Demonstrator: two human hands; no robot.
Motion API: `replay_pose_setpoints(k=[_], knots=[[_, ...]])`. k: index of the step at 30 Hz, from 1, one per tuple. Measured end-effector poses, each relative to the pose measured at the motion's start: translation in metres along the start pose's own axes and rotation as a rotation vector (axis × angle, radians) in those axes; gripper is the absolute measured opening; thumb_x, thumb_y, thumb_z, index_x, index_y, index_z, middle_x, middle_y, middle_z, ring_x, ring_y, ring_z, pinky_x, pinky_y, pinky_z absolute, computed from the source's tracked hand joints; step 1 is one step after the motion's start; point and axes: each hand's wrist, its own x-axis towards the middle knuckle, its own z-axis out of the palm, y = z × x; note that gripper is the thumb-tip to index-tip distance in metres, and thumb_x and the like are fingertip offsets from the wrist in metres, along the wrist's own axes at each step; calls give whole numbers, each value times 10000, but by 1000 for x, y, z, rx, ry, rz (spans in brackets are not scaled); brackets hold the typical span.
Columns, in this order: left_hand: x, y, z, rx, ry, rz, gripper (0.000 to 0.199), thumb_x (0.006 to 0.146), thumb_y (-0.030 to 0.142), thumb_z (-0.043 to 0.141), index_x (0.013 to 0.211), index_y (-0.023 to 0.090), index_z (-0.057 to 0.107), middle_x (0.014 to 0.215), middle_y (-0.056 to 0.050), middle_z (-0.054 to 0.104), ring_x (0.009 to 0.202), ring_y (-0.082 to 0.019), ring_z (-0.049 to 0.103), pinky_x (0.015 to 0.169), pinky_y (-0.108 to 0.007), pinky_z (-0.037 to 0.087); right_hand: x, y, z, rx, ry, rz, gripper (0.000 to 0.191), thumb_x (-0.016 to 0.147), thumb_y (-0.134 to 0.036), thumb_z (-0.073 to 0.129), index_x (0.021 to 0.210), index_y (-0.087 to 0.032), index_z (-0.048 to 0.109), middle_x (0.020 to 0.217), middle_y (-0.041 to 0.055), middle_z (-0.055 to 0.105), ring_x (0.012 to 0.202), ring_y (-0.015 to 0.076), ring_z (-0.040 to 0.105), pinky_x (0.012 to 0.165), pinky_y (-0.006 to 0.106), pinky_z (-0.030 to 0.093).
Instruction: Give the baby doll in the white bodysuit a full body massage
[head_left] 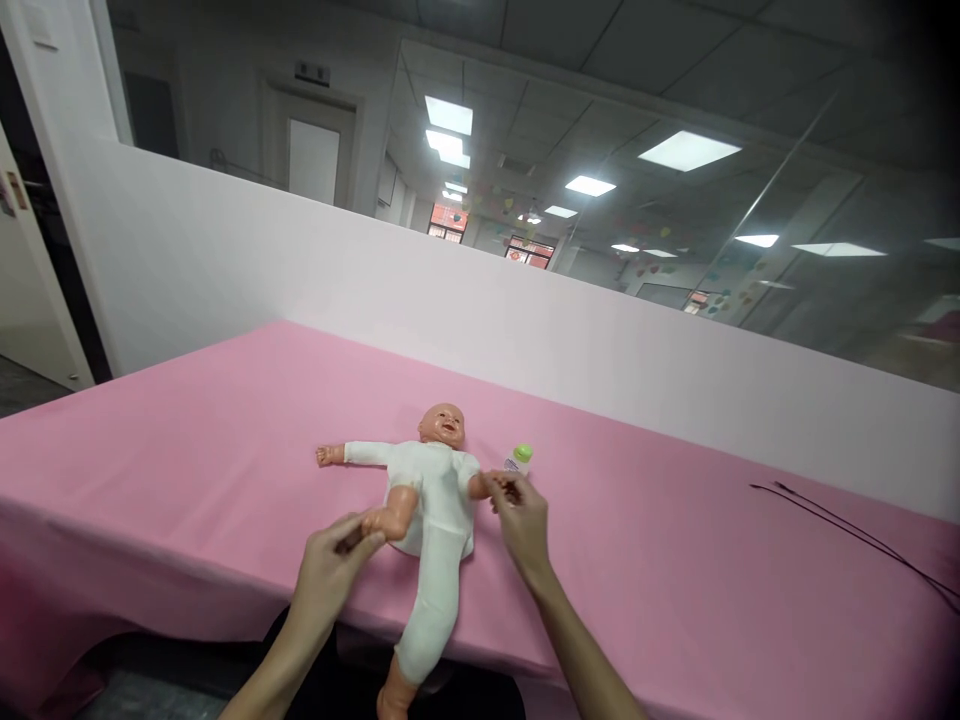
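The left hand (335, 563) has its grip closed around the doll's raised foot (374, 524); the right hand (521, 515) clasps its opposite arm (477, 487) (fingertips partly hidden). The doll (442, 485) lies on its back on the pink tabletop (225, 440). Handling seems midway: one leg bent, the other straight.

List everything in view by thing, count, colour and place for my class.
Doll: one, peach and white, lower centre
Bottle: one, whitish and green, beside the doll
Cord: count unclear, black, right side
Cloth: one, pink, under the doll
Wall: one, white, behind the cloth
Glass: count unclear, transparent, above the wall
Lights: several, white, through the glass
Windows: several, reddish, through the glass
Doors: at least two, pale, far left and behind glass
Left hand: one, bare, gripping the doll's foot
Right hand: one, bare, holding the doll's arm
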Motion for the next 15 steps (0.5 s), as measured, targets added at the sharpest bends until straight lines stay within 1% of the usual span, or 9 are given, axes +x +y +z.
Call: replay_pose_setpoints(k=[2,3,5,7,9,11,13,14,15], knots=[[25,-6,18,-75,1,-14,404,796,512,809,990,160,849,973,-112,818,902,-292,733,834,-349,568,-15,-2,16,-77,-173,-101,399,926,-611,695,845,-222,740,843,66,751,734,227,666,703,342,530],[34,-10,25,-110,-12,-20,415,785,503,819,1008,154,848,1007,-123,823,938,-307,742,868,-369,570,-20,-1,23,-105,-228,-131,385,946,-594,678,836,-229,734,838,63,748,756,233,672,725,345,530],[43,-18,32,-152,-39,-20,417,777,498,824,1003,148,848,1038,-136,824,976,-324,747,898,-390,571,-23,2,28,-127,-251,-142,382,961,-585,661,829,-233,727,835,59,746,761,234,669,737,345,528],[38,-21,29,-132,-37,-10,419,784,509,818,998,150,847,1015,-130,822,956,-316,745,874,-379,577,-16,8,23,-89,-189,-80,411,928,-620,685,832,-223,732,825,62,745,729,225,658,706,338,527],[20,-21,14,-56,-13,0,405,805,520,801,987,161,846,961,-109,812,911,-294,735,820,-346,578,-1,17,9,-11,-64,52,482,860,-685,721,850,-203,740,760,52,725,652,209,627,640,327,517],[-9,-22,-8,30,3,3,380,825,525,787,974,181,850,923,-89,796,883,-275,725,771,-311,577,14,35,-14,57,97,207,571,787,-747,739,847,-179,738,670,32,683,587,193,596,591,320,506],[-45,-28,-30,85,17,-2,363,799,530,813,964,210,865,915,-79,791,859,-268,727,738,-289,583,23,61,-38,67,238,322,621,718,-778,758,776,-160,723,627,40,670,593,199,614,603,326,516],[-65,-33,-39,97,33,-16,358,781,536,829,954,226,873,880,-72,782,821,-258,726,725,-283,587,26,76,-49,55,283,371,629,682,-779,773,734,-155,713,611,47,669,590,199,617,606,328,516],[-84,-39,-45,101,21,-35,355,760,545,847,947,245,881,820,-62,762,759,-244,716,690,-275,584,26,91,-58,48,319,415,634,652,-779,780,701,-152,702,594,50,665,574,195,608,588,326,505]])
